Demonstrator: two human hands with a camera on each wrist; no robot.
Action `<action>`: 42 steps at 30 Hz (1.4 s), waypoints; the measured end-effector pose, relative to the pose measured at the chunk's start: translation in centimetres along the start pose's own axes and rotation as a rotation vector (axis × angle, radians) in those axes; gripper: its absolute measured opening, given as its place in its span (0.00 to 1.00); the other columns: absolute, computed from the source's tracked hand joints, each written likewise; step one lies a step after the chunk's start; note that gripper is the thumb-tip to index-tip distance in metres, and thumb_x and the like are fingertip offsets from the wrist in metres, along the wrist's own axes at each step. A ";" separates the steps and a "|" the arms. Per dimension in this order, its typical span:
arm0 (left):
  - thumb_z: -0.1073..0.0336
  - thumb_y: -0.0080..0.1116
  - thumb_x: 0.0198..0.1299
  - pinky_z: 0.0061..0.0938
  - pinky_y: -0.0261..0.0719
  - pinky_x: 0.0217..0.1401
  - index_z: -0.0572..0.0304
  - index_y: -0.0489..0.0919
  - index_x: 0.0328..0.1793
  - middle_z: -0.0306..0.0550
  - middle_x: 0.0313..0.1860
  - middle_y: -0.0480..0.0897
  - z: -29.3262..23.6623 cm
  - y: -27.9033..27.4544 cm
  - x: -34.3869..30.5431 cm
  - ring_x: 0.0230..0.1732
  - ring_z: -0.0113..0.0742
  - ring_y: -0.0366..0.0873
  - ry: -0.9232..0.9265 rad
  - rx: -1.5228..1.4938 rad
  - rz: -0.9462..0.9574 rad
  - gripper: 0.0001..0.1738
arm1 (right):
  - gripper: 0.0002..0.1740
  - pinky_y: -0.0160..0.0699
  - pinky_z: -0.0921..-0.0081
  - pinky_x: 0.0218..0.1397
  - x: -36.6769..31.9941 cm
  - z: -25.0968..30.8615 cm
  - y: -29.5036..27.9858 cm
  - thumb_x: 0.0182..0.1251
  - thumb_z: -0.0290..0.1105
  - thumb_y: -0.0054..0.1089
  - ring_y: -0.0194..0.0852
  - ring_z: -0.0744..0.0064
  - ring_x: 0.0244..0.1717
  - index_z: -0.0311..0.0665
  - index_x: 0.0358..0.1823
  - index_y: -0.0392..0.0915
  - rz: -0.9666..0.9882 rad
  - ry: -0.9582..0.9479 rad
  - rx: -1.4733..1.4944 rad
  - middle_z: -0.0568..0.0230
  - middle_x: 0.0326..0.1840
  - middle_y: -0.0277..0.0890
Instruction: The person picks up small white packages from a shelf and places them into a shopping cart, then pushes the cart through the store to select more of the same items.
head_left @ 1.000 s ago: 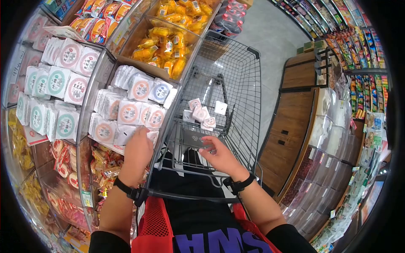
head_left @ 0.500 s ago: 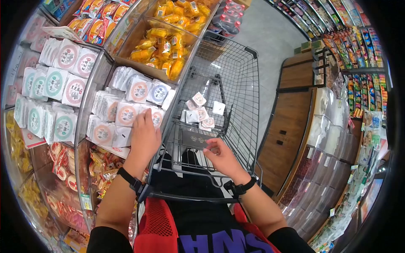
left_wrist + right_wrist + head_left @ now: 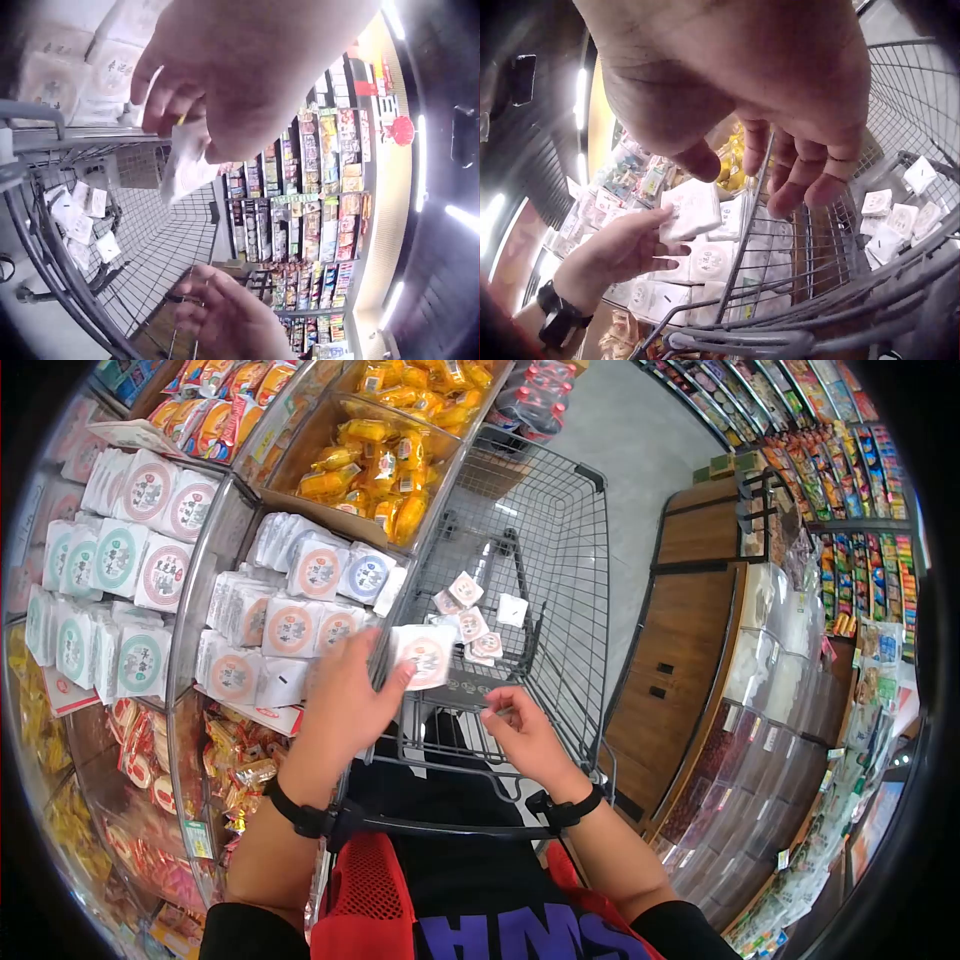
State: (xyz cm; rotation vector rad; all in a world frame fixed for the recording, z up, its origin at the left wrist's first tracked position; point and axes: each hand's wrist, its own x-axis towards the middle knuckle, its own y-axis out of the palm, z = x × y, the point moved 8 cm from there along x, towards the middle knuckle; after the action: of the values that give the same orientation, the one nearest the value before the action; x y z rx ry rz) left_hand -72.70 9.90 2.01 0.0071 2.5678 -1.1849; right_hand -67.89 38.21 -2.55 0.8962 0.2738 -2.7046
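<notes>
Packet [image 3: 422,657] just lifted off shelf stack [image 3: 290,630], left of frame, now mid-frame over side of cart [image 3: 592,477]: one more taken, seemingly, like loose packets [image 3: 471,625] inside. Left hand [image 3: 352,695] pinches it, thumb [image 3: 401,679] near corner. Right hand [image 3: 535,740], lower centre, loosely curled, holding nothing. Right wrist view shows left hand's lower fingers [image 3: 676,250] below packet; blurred in head view.

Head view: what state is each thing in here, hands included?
Left hand: pinching a packet between thumb and fingers.
White packet: held, orange round print showing; whether sealed, I can't tell.
Right hand: holding nothing, fingers loosely bent.
Shopping cart: partly filled.
Packets in the cart: lying loose, most bunched together, one apart.
Displayed packets: packed closely in rows.
Yellow packs: heaped loosely in compartments.
</notes>
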 end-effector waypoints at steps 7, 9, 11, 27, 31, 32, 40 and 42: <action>0.61 0.73 0.68 0.55 0.70 0.82 0.67 0.69 0.85 0.62 0.78 0.73 8.0 -4.6 1.9 0.78 0.67 0.72 -0.016 0.377 -0.293 0.42 | 0.16 0.82 0.75 0.48 -0.3 -0.3 1.5 0.82 0.39 0.71 0.77 0.80 0.41 0.35 0.59 0.82 0.149 0.048 -0.178 0.69 0.45 0.83; 0.64 0.73 0.68 0.54 0.71 0.82 0.66 0.68 0.86 0.60 0.78 0.73 8.4 -4.8 2.0 0.78 0.65 0.72 -0.069 0.291 -0.282 0.43 | 0.16 0.82 0.74 0.49 -0.4 -1.0 1.9 0.82 0.39 0.70 0.78 0.79 0.42 0.35 0.57 0.82 0.194 0.074 -0.152 0.68 0.44 0.83; 0.66 0.73 0.67 0.52 0.72 0.82 0.64 0.68 0.86 0.59 0.78 0.73 8.3 -5.2 2.0 0.79 0.63 0.72 -0.148 0.193 -0.310 0.42 | 0.15 0.83 0.74 0.51 -0.4 -1.2 2.1 0.82 0.39 0.69 0.78 0.78 0.42 0.35 0.56 0.83 0.218 0.071 -0.143 0.68 0.43 0.84; 0.61 0.71 0.70 0.60 0.63 0.86 0.70 0.68 0.86 0.66 0.83 0.70 7.4 -3.8 -0.3 0.87 0.69 0.61 -0.107 0.746 -0.209 0.42 | 0.16 0.70 0.81 0.38 -0.2 -2.2 2.3 0.89 0.43 0.64 0.68 0.88 0.34 0.36 0.54 0.81 0.259 0.092 0.030 0.79 0.34 0.74; 0.55 0.73 0.67 0.60 0.61 0.87 0.66 0.65 0.89 0.61 0.82 0.70 7.8 -2.9 0.4 0.85 0.65 0.63 -0.112 0.742 -0.133 0.48 | 0.16 0.72 0.79 0.39 -0.4 -2.3 2.5 0.88 0.43 0.64 0.68 0.87 0.34 0.35 0.54 0.82 0.249 0.056 -0.010 0.78 0.34 0.75; 0.55 0.73 0.67 0.59 0.62 0.85 0.66 0.66 0.88 0.60 0.80 0.72 8.0 -3.1 0.6 0.84 0.65 0.64 -0.138 0.667 -0.160 0.48 | 0.16 0.73 0.79 0.40 -0.5 -2.4 2.5 0.88 0.44 0.64 0.69 0.86 0.35 0.35 0.54 0.82 0.247 0.057 -0.011 0.78 0.34 0.75; 0.54 0.71 0.69 0.56 0.72 0.70 0.65 0.81 0.68 0.58 0.68 0.80 10.2 -3.2 1.5 0.71 0.60 0.76 -0.179 0.482 -0.190 0.28 | 0.16 0.75 0.78 0.43 -0.6 -2.1 2.6 0.87 0.43 0.66 0.71 0.85 0.37 0.35 0.51 0.83 0.243 0.070 -0.034 0.76 0.35 0.77; 0.54 0.70 0.70 0.56 0.73 0.67 0.66 0.82 0.63 0.58 0.66 0.80 9.8 -3.3 0.6 0.67 0.61 0.78 -0.121 0.418 -0.186 0.25 | 0.16 0.75 0.78 0.43 -0.8 -1.7 2.3 0.87 0.42 0.66 0.71 0.84 0.37 0.35 0.57 0.81 0.239 0.099 -0.049 0.75 0.39 0.78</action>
State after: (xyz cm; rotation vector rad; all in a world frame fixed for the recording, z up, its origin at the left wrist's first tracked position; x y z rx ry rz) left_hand -71.00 0.36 -1.65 -0.2072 2.2109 -1.7151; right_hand -65.62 36.67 -3.57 0.9824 0.2350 -2.4293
